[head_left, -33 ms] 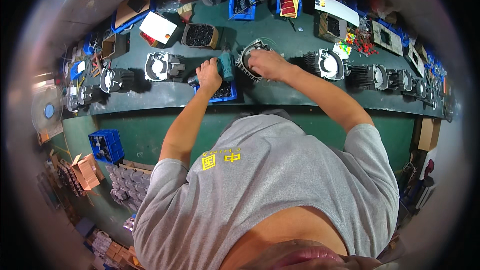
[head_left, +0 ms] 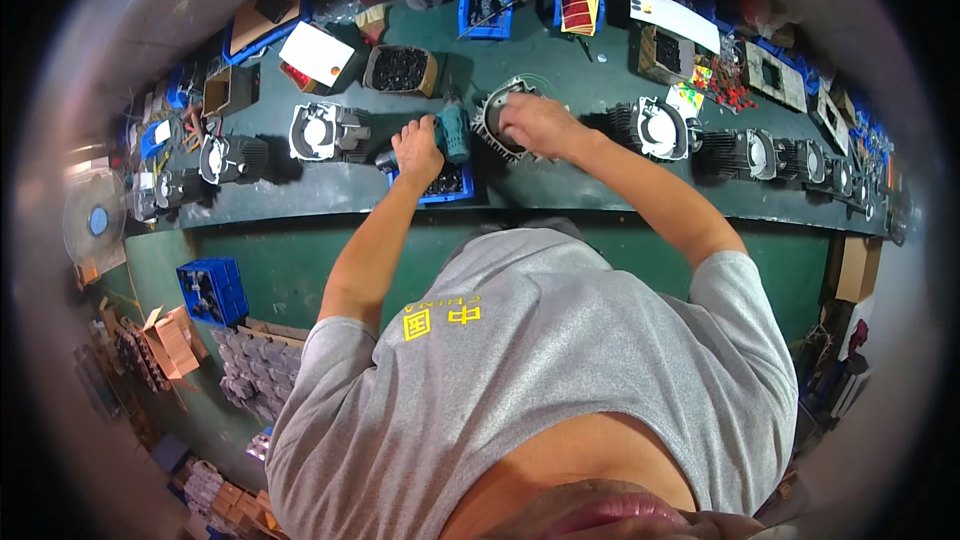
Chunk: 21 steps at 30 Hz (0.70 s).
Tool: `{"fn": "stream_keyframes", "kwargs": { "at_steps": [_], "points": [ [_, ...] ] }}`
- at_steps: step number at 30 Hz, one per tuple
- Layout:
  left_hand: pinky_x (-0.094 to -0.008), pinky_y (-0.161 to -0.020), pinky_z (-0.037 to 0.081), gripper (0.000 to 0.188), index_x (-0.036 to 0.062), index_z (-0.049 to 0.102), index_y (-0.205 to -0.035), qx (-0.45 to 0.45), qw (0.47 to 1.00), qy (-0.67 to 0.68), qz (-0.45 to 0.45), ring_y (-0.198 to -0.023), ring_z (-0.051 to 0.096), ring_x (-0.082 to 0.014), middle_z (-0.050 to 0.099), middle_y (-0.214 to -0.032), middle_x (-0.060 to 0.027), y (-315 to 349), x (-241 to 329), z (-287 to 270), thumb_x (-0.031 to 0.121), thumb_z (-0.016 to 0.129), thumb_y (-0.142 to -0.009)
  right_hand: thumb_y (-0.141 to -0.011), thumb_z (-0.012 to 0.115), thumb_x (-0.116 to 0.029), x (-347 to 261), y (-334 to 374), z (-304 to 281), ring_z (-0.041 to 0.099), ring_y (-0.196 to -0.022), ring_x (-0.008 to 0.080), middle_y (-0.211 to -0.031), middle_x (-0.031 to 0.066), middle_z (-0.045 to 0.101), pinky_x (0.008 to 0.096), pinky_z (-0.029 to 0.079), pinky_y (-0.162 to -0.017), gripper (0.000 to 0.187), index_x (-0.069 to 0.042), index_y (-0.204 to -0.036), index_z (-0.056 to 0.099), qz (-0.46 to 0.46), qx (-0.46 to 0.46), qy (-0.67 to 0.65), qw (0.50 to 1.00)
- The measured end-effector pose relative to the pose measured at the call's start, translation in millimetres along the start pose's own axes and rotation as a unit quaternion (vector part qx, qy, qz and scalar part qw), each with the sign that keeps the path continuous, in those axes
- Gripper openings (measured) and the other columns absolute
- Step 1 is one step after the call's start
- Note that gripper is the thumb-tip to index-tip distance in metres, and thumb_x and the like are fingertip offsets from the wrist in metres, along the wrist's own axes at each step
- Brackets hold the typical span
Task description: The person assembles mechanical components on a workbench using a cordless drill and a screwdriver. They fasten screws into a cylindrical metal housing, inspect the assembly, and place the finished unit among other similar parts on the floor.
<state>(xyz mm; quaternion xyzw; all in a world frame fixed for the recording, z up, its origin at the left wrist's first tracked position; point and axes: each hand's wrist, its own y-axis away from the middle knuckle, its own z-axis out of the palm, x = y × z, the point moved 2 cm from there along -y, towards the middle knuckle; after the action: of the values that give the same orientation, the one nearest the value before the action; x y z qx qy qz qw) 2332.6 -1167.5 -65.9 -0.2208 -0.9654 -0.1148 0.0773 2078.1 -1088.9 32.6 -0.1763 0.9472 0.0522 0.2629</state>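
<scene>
Two hands are being kept busy at the middle of the green workbench [head_left: 560,60]. A teal power screwdriver [head_left: 452,132] is being gripped by the left hand [head_left: 417,148], fingers closed around its handle, just above a small blue bin [head_left: 447,185] of dark parts at the bench's near edge. A round grey finned housing [head_left: 497,110] is being pressed down by the right hand [head_left: 532,123], laid over it; whether the fingers are curled cannot be told. Similar housings [head_left: 325,132] are being left lined along the bench on both sides.
</scene>
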Motion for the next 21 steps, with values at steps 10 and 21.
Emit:
{"fn": "stream_keyframes", "kwargs": {
  "at_steps": [10,21],
  "points": [
    [-0.0505,-0.096,0.046,0.049,0.0130,0.060,-0.129,0.051,0.994,0.077,0.063,-0.115,0.060,-0.0339,0.065,-0.118,-0.0126,14.3,13.4,-36.0,0.013,0.073,-0.082,-0.085,0.071,-0.017,23.9,5.2,-19.5,0.065,-0.103,0.0370,-0.112,0.0153,0.067,0.0469,0.054,-0.087,0.039,-0.008,-0.122,0.067,0.065,0.024,-0.037,0.997],
    [-0.0458,-0.087,0.046,0.014,0.0104,0.075,-0.096,0.075,0.979,0.085,0.170,-0.102,0.062,-0.0320,0.065,-0.095,-0.0102,13.1,126.6,-91.8,0.018,0.074,-0.084,-0.089,0.071,-0.014,30.4,39.1,-0.5,0.060,-0.074,0.0077,-0.082,0.0042,0.071,0.0255,0.049,-0.067,0.025,0.004,-0.106,0.074,0.268,0.284,-0.477,0.787]
  ]
}}
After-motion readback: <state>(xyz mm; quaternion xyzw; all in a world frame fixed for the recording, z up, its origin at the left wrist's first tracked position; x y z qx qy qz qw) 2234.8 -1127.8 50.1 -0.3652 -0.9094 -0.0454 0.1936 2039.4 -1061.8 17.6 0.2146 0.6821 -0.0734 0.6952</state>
